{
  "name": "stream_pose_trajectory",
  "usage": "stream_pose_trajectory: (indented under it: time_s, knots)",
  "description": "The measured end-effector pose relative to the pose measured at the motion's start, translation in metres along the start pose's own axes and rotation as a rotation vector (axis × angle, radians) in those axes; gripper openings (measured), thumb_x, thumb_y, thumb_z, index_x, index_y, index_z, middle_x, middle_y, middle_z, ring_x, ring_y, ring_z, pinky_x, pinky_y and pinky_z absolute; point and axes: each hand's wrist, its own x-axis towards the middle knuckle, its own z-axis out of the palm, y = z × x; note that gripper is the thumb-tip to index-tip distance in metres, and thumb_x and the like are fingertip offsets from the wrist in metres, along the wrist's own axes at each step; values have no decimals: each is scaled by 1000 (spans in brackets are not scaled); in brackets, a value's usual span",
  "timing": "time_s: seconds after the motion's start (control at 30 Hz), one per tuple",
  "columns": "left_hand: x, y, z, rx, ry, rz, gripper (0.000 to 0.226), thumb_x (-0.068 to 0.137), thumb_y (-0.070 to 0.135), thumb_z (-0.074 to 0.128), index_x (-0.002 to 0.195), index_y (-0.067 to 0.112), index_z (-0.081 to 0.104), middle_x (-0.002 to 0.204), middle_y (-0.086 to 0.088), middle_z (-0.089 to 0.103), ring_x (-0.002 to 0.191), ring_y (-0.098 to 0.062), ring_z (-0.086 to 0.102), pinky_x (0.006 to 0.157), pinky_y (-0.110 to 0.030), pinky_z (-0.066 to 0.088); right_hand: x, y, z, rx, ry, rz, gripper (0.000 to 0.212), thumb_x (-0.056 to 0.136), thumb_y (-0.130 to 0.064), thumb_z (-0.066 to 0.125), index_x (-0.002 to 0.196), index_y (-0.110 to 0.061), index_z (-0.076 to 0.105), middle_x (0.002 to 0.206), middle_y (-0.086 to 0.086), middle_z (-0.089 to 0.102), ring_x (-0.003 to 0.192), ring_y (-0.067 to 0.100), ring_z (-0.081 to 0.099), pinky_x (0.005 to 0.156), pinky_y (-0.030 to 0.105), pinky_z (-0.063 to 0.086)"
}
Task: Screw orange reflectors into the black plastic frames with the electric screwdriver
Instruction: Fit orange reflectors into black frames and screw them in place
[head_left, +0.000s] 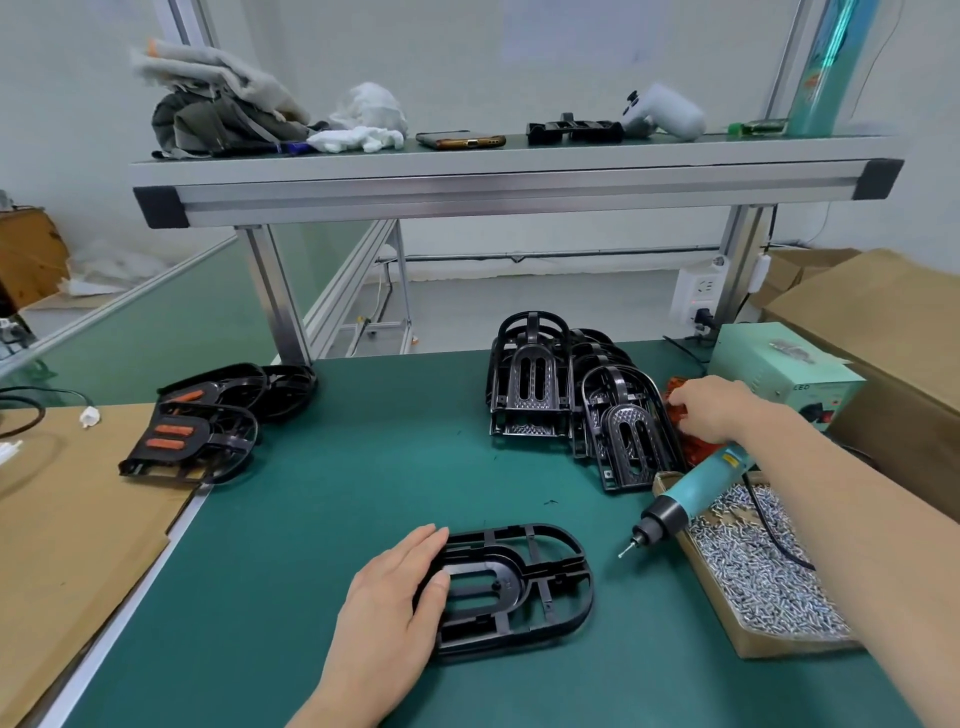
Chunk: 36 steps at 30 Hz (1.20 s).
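A black plastic frame (519, 584) lies flat on the green mat, near the front. My left hand (395, 597) rests on its left end with the fingers straight. My right hand (709, 408) reaches into a pile of orange reflectors (693, 441) at the right, behind the stacked frames, and its fingertips curl round a reflector there. The teal electric screwdriver (691, 493) lies slanted on the rim of the screw box under my right forearm. Its bit points down-left over the mat.
A cardboard box of silver screws (753, 571) sits at the right. A stack of bare black frames (561, 395) stands behind it. Finished frames with orange reflectors (197, 421) lie at the left, and a green power unit (774, 364) is at the far right. An aluminium shelf (514, 176) spans overhead.
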Motion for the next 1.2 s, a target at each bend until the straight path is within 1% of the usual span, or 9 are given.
stream_pose_trajectory:
  time_s: [0.07,0.23,0.47,0.6,0.7,0.77,0.93,1.07,1.2]
  knots:
    - [0,0,0,-6,5,3,41,101,35,49,142,42,48,148,29,37,140,3,33,119,-24,23,-3,2,-4,23,46,5,30,98,-21,51,123,-26,66,120,1,67,108,26,61,88,38,51]
    - [-1,0,1,-18,18,9,41,101,35,50,142,43,48,147,31,37,140,3,33,119,-24,22,-14,3,-14,132,179,75,41,94,-4,52,126,-24,67,124,5,68,107,26,62,86,39,55]
    - [0,-2,3,-12,30,6,42,101,36,51,143,42,48,146,33,33,140,1,34,117,-19,20,-32,-1,-29,295,331,193,34,97,-11,48,120,-24,69,122,9,68,104,31,63,79,37,54]
    - [0,-3,4,-18,38,11,42,101,37,51,142,42,48,147,33,34,140,2,34,118,-20,21,-47,-6,-40,449,432,166,30,97,-15,48,112,-20,73,109,10,72,92,28,63,73,35,49]
    - [1,-2,3,-39,44,20,43,98,41,54,142,40,50,147,33,35,140,4,34,117,-21,24,-64,-22,-50,735,384,102,26,94,-15,50,102,-25,73,81,2,76,73,16,72,66,30,49]
    - [1,0,2,-68,52,22,49,94,47,59,141,40,51,146,34,36,139,9,31,115,-15,23,-78,-38,-54,944,358,38,25,93,-12,52,90,-29,71,73,-1,75,65,14,73,63,30,48]
    - [-2,1,-1,-179,97,16,58,82,45,75,136,45,52,131,48,38,137,20,22,105,2,15,-112,-85,-51,1217,234,-106,14,97,-8,57,99,-18,66,74,2,75,60,13,67,51,27,47]
    - [-4,3,-3,-211,114,52,59,81,41,79,130,54,48,130,55,36,139,17,22,104,3,14,-134,-120,-45,1336,126,-161,10,98,-5,57,99,-12,65,74,7,74,59,13,65,48,23,46]
    - [-5,3,-4,-240,126,75,62,78,47,76,132,53,46,132,55,34,141,13,22,104,3,15,-148,-146,-37,1408,58,-178,11,98,-3,56,99,-9,65,70,5,72,58,12,65,46,22,45]
